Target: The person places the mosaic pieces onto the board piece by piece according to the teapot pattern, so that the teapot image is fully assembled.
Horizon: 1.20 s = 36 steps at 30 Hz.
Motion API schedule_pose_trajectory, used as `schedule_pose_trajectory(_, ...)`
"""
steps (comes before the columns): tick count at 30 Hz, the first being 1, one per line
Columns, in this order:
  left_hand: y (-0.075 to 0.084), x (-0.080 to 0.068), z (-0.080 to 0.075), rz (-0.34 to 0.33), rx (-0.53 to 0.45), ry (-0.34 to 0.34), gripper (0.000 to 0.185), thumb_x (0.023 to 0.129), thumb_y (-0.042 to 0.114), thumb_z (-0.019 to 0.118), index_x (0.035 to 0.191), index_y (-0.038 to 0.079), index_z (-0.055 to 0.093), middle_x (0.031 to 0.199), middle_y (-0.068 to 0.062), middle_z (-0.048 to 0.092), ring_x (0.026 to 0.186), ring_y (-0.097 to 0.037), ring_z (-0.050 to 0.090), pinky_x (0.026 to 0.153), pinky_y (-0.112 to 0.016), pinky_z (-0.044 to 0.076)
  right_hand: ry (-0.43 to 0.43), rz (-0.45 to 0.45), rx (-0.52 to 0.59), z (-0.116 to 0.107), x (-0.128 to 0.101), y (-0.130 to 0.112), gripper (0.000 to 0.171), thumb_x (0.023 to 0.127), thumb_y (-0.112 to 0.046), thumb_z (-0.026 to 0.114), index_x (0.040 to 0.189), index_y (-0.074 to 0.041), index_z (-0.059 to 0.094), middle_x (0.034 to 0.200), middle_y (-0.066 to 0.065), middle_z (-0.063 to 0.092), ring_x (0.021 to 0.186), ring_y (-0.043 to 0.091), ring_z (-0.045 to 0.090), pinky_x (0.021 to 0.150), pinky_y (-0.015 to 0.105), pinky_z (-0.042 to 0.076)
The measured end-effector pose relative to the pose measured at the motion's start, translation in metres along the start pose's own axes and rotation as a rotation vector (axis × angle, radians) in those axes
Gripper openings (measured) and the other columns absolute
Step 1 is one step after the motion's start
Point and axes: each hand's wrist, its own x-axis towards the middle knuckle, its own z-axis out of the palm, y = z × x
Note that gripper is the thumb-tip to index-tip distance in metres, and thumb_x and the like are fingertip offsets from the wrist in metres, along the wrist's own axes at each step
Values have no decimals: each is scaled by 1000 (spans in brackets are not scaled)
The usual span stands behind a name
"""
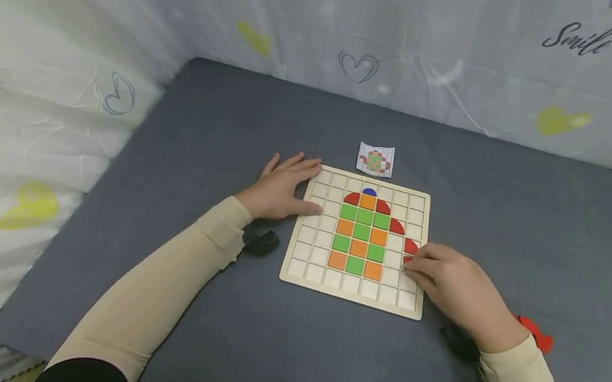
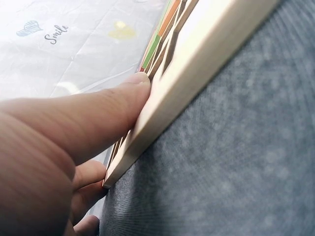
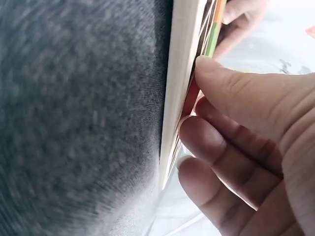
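A wooden grid board (image 1: pixel 313 273) lies on the table, with green, orange, red and blue tiles set in its squares. My left hand (image 1: pixel 280 190) rests at the board's upper left edge, fingers extended and thumb over the frame. At the right side, my right hand (image 1: pixel 452 282) pinches a small red tile (image 3: pixel 191 98) between thumb and fingers, low over the squares. Fingertips hide most of that tile's shape. Just above it sits a red quarter-circle tile (image 1: pixel 411 246). A blue half-circle tile (image 1: pixel 370 191) tops the pattern, over an orange square (image 1: pixel 367 201).
Behind the board lies a small picture card (image 1: pixel 375 160) showing a coloured tile pattern on a grid. More red pieces (image 1: pixel 538 336) lie on the grey table (image 1: pixel 277 356) by my right wrist, partly covered by it. A printed white curtain (image 1: pixel 325 10) hangs behind the table.
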Motion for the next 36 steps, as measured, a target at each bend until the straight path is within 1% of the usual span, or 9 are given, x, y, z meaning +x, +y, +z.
schedule_pose_trajectory(4, 2, 1, -3, 3, -1, 3, 93, 95, 53, 75, 167, 15, 31, 175, 2, 22, 164, -23, 3, 129, -51, -16, 3, 7, 12, 1, 0, 2, 26, 79, -4, 92, 103, -10, 85, 99, -1, 71, 85, 13, 66, 73, 37, 63)
schedule_pose_trajectory(9, 2, 1, -6, 10, -6, 3, 92, 96, 53, 75, 167, 15, 31, 175, 2, 21, 164, -23, 3, 128, -51, -17, 2, 19, 20, 1, 2, 3, 22, 82, -4, 90, 102, -10, 84, 99, 0, 71, 86, 13, 65, 74, 36, 62)
schedule_pose_trajectory(16, 1, 2, -7, 13, -8, 1, 92, 96, 52, 75, 167, 15, 31, 175, 2, 22, 164, -23, 3, 128, -51, -17, 1, 33, 40, 2, 3, 3, 22, 82, -1, 88, 103, -9, 84, 101, 2, 74, 89, 16, 69, 77, 39, 64)
schedule_pose_trajectory(19, 2, 3, -7, 15, -6, -3, 92, 96, 52, 75, 167, 15, 31, 175, 2, 22, 164, -23, 3, 128, -51, -17, 16, 32, 61, 0, 2, 5, 23, 81, 0, 89, 101, -10, 84, 100, -1, 75, 90, 14, 70, 78, 39, 64)
schedule_pose_trajectory(23, 2, 4, -7, 15, -8, -8, 92, 96, 53, 75, 167, 15, 31, 175, 2, 21, 164, -23, 3, 128, -51, -17, 46, 47, 79, -9, -3, 8, 22, 80, 0, 89, 98, -13, 83, 97, -6, 75, 87, 9, 69, 76, 36, 63)
schedule_pose_trajectory(26, 3, 4, -6, 18, -5, -2, 92, 96, 52, 75, 167, 15, 31, 175, 2, 22, 164, -23, 3, 129, -51, -16, 38, 99, 62, -19, -9, 11, 21, 81, -2, 89, 98, -13, 83, 95, -7, 75, 84, 8, 68, 74, 37, 62)
schedule_pose_trajectory(28, 2, 4, -5, 20, -6, 3, 91, 96, 52, 75, 167, 15, 32, 175, 1, 23, 164, -23, 4, 129, -51, -16, 13, 148, 52, -27, -15, 14, 19, 83, -4, 88, 99, -13, 83, 94, -7, 75, 82, 8, 67, 73, 38, 61)
schedule_pose_trajectory(32, 1, 2, -1, 13, -6, -13, 92, 96, 53, 75, 167, 15, 31, 175, 2, 22, 164, -23, 3, 129, -52, -16, -67, 250, 64, -40, -33, 25, 20, 83, -7, 89, 102, -10, 83, 92, -5, 74, 77, 8, 63, 67, 33, 56)
schedule_pose_trajectory(36, 0, 1, 0, 9, -5, -13, 92, 95, 53, 75, 167, 15, 31, 175, 2, 22, 164, -23, 3, 129, -52, -16, -175, 359, 98, -47, -50, 39, 25, 83, -9, 89, 107, -5, 81, 90, -1, 70, 67, 4, 55, 56, 27, 48)
